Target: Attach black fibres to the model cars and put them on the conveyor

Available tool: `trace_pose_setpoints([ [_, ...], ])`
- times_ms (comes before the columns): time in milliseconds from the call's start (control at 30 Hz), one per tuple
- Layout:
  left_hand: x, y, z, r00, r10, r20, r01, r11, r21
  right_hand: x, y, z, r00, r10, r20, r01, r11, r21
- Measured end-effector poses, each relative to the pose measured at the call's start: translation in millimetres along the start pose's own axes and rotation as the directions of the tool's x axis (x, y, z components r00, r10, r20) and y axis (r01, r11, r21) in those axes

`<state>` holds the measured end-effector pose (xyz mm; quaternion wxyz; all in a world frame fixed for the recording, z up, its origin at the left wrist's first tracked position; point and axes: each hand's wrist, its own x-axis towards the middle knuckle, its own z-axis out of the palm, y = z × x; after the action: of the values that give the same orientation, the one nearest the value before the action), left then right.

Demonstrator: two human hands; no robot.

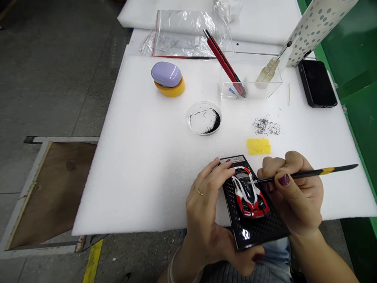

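Note:
My left hand grips a black textured display base along its left side, thumb at the near edge and fingers at the far end. On the base sits a red, white and black model car. My right hand pinches a thin dark paintbrush-like tool with a yellow band. Its fine tip meets or hovers just over the car's middle; I cannot tell which. Past the base lie a yellow sticky patch and a scatter of tiny black slivers.
A round clear dish holds more black slivers. Behind it, a clear box carries a red utility knife and small glass bottle. A purple rounded object, a black phone-like device and plastic bags lie around.

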<state>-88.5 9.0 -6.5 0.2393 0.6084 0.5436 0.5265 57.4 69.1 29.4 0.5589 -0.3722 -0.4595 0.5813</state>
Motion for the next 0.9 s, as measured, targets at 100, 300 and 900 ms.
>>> trace_pose_setpoints([
  [100, 0.4, 0.7, 1.3, 1.000, 0.013, -0.002, -0.013, 1.000, 0.006, -0.5, 0.3, -0.7, 1.000, 0.005, 0.004, -0.005, 1.000, 0.027],
  [300, 1.0, 1.1, 0.8, 1.000, 0.020, 0.001, -0.020, 1.000, -0.013, -1.5, 1.6, -2.4, 1.000, 0.001, 0.029, -0.003, 0.995, 0.095],
  [900, 0.8, 2.8, -0.9, 1.000, 0.017, 0.016, -0.017, 1.000, -0.020, -3.4, 2.3, -3.6, 0.999, 0.021, 0.035, -0.026, 0.989, 0.146],
])
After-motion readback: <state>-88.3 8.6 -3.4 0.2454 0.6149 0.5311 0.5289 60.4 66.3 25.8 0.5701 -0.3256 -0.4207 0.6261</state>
